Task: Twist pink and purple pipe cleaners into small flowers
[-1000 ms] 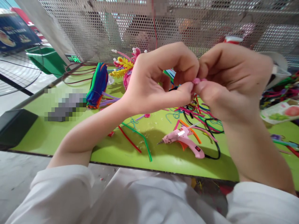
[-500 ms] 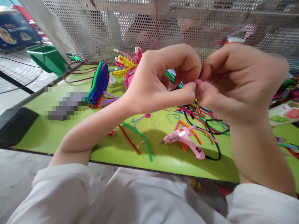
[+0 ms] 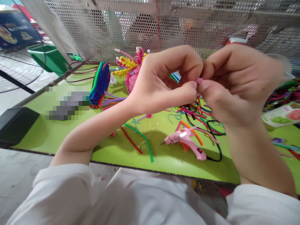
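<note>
Above the table, my left hand (image 3: 167,79) and my right hand (image 3: 236,81) meet fingertip to fingertip. Both are closed in a pinch on a small pink fuzzy piece (image 3: 199,80), probably a bit of pipe cleaner; most of it is hidden by the fingers. Below the hands a pink glue gun (image 3: 186,140) lies on its side, nozzle to the left. A bent green pipe cleaner (image 3: 145,140) and a red one (image 3: 131,140) lie left of it. Behind my left wrist stands a pink ball-like craft piece (image 3: 131,80) topped with yellow sprigs and pearl beads.
The green table (image 3: 126,168) backs onto a perforated metal panel (image 3: 145,28). A bundle of coloured pipe cleaners (image 3: 99,86) lies at the left, near a black box (image 3: 17,126). Loose stems and a black cord (image 3: 220,153) spread behind and right of the glue gun.
My right thumb and palm have turned slightly against the small pink piece. My left hand keeps its pinch almost unmoved. The view has shifted very slightly.
</note>
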Demonstrator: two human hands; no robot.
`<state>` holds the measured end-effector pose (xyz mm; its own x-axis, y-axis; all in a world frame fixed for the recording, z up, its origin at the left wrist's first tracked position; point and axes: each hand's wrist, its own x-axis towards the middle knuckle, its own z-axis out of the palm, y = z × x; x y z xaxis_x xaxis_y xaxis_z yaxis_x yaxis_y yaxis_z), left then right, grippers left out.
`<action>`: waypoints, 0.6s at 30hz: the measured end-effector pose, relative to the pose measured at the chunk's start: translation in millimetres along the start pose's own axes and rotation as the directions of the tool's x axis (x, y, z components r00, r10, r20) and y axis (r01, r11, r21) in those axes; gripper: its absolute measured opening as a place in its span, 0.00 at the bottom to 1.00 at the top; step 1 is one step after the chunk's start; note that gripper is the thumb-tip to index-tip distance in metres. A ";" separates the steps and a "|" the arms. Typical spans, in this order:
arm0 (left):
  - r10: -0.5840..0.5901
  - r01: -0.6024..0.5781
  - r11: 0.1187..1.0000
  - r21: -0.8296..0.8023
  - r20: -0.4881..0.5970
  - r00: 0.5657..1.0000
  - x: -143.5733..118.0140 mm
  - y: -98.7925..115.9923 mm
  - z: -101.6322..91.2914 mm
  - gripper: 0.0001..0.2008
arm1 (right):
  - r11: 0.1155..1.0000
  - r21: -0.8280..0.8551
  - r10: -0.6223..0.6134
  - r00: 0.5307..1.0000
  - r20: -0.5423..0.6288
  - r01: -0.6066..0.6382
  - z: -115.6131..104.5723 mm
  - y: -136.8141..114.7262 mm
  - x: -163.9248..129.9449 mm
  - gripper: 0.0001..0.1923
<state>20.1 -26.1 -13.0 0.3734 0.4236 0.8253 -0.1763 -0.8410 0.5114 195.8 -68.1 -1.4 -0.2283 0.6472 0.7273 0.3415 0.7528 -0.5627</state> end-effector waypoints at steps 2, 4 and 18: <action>-0.052 0.058 0.992 -0.112 0.058 0.997 2.1 -4.2 -3.4 0.08 | 0.999 0.039 -0.004 1.000 0.010 0.004 -2.4 4.4 3.4 0.08; -0.110 0.138 0.964 -0.228 0.134 0.985 5.4 -9.4 -7.9 0.06 | 0.996 0.089 -0.025 1.000 0.013 0.024 -4.9 8.7 7.0 0.09; -0.397 0.589 0.629 -0.507 0.442 0.804 9.2 -21.2 -11.5 0.08 | 0.999 -0.038 -0.018 0.999 0.036 0.019 -16.4 5.0 7.2 0.05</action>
<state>16.8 -0.6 -13.5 0.7728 0.5260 0.3552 -0.3530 -0.1088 0.9293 210.7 -61.6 7.5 -0.2671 0.6378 0.7224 0.3714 0.7599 -0.5335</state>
